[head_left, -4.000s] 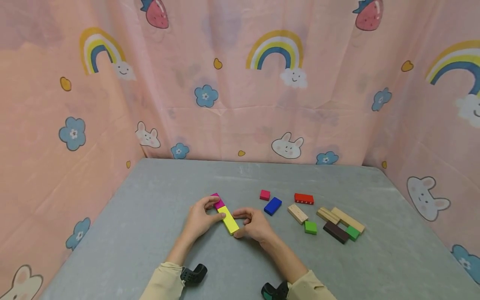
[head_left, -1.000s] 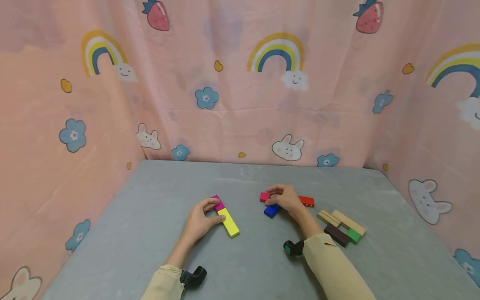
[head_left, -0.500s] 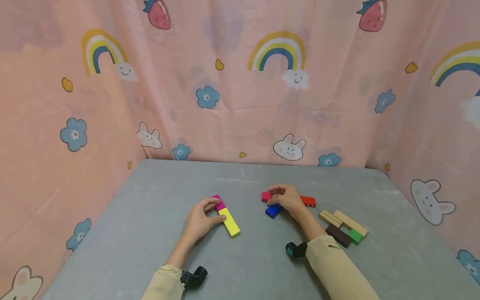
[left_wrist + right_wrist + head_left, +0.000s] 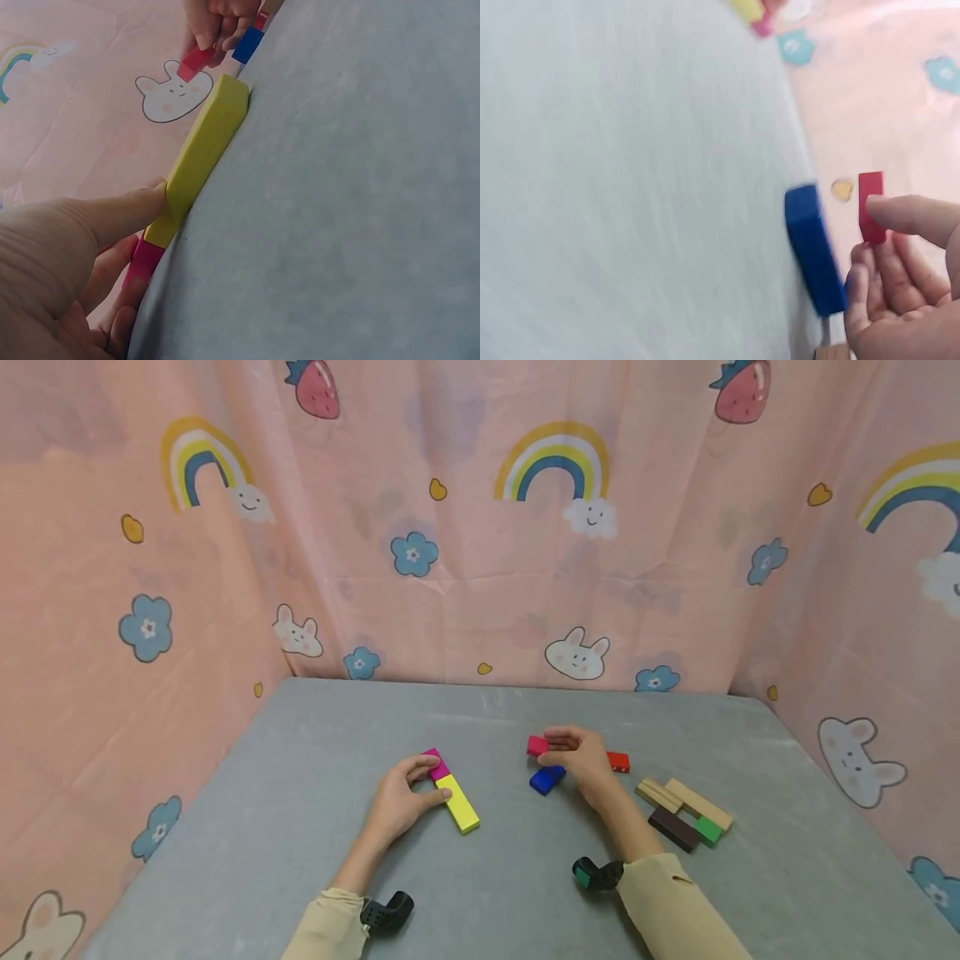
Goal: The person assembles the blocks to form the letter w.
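Yellow, and nearest along the two-block row, the yellow block (image 4: 458,806) is laid flat on the counter (image 4: 495,893), one end pointed towards 5 o'clock. Against its 11 o'clock end, the magenta block (image 4: 440,772) is set end to end with it. Both are steadied by the left hand (image 4: 401,797) from the 9 o'clock side, thumb against the yellow block, fingers bent about the magenta one. Light pressure should be enough here; a harder push would likely skew the joint.

Over at 4 o'clock from the right hand (image 4: 585,764), the dark brown block (image 4: 674,829), the green block (image 4: 708,831) and the long pale wooden block (image 4: 702,804) are grouped, well out of the way.

Farther off, at 2 o'clock from the row, the pinkish-red block (image 4: 536,746) is pinched between thumb and fingers of the right hand, which is closed only as far as the block allows, and is held clear of the counter. Just beside that hand, on the nearer side, the blue block (image 4: 546,781) is left lying, so the lower fingers are best raised before any sideways movement. The pinch should be made firm but not tight, with the block's faces squared. Towards 3 o'clock, the red block (image 4: 618,762) is partly hidden.
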Motion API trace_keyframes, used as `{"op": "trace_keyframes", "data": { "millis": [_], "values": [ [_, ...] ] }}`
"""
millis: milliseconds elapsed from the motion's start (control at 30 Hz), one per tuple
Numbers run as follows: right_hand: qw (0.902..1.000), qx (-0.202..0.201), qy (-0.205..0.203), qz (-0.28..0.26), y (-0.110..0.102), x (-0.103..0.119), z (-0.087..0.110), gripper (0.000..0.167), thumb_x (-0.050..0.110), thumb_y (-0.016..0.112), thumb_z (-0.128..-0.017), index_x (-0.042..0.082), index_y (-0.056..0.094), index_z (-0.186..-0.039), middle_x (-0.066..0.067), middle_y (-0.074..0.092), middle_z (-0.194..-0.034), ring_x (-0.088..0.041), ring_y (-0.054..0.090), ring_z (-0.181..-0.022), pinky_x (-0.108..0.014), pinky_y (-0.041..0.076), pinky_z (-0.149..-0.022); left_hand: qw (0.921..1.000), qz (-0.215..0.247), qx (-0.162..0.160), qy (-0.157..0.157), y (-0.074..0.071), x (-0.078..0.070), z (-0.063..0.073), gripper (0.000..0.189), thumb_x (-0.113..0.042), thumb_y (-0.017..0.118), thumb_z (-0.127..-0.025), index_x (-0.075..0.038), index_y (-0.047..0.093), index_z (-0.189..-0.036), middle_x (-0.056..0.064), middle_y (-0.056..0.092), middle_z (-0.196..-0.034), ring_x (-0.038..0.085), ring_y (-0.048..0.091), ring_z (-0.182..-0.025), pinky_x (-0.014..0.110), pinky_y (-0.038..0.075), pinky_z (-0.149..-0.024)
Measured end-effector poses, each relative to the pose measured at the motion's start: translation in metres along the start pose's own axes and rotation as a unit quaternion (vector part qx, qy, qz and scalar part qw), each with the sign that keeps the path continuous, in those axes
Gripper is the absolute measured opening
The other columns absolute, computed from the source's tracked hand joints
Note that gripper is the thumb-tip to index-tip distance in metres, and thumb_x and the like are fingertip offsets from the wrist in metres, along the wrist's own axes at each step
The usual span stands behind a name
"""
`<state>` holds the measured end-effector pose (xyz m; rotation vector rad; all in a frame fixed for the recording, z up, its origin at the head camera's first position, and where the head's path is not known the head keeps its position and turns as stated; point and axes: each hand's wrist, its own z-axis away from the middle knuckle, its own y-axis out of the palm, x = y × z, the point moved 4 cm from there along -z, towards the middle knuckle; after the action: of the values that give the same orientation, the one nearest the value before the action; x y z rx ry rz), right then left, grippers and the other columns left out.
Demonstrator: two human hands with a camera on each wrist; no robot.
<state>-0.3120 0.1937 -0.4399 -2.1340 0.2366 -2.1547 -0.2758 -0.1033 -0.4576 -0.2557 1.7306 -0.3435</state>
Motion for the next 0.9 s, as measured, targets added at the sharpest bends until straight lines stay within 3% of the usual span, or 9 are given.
{"op": "trace_keyframes", "data": {
  "millis": [267, 600, 900],
  "values": [
    [0.9996, -0.013, -0.021, 0.015, 0.019, 0.008, 0.034, 0.038, -0.008, 0.077, -0.078, 0.000, 0.068, -0.114, -0.013, 0.067, -0.112, -0.029, 0.060, -0.106, -0.031, 0.050, -0.088, 1.0000, 0.002, -0.003, 0.003, -0.002, 0.000, -0.001, 0.049, -0.013, 0.085, -0.078, -0.011, 0.066, -0.123, 0.004, 0.068, -0.121, 0.022, 0.055, -0.121, 0.045, 0.040, -0.103],
    [0.9936, 0.100, -0.026, 0.046, 0.046, 0.019, 0.069, 0.035, -0.005, 0.081, -0.074, 0.004, 0.071, -0.106, -0.006, 0.069, -0.103, -0.025, 0.063, -0.097, -0.035, 0.053, -0.083, 1.0000, -0.001, -0.005, 0.001, 0.000, 0.000, 0.000, 0.049, -0.012, 0.086, -0.077, -0.010, 0.067, -0.122, 0.005, 0.068, -0.120, 0.021, 0.055, -0.121, 0.045, 0.039, -0.104],
    [0.9866, 0.151, 0.026, 0.056, 0.060, 0.016, 0.079, 0.039, -0.010, 0.083, -0.070, -0.001, 0.070, -0.105, -0.007, 0.069, -0.096, -0.022, 0.063, -0.087, -0.032, 0.055, -0.077, 1.0000, -0.001, -0.006, 0.005, -0.001, -0.001, 0.000, 0.048, -0.012, 0.086, -0.078, -0.010, 0.067, -0.122, 0.004, 0.068, -0.120, 0.021, 0.056, -0.120, 0.045, 0.040, -0.103]
  ]
}}
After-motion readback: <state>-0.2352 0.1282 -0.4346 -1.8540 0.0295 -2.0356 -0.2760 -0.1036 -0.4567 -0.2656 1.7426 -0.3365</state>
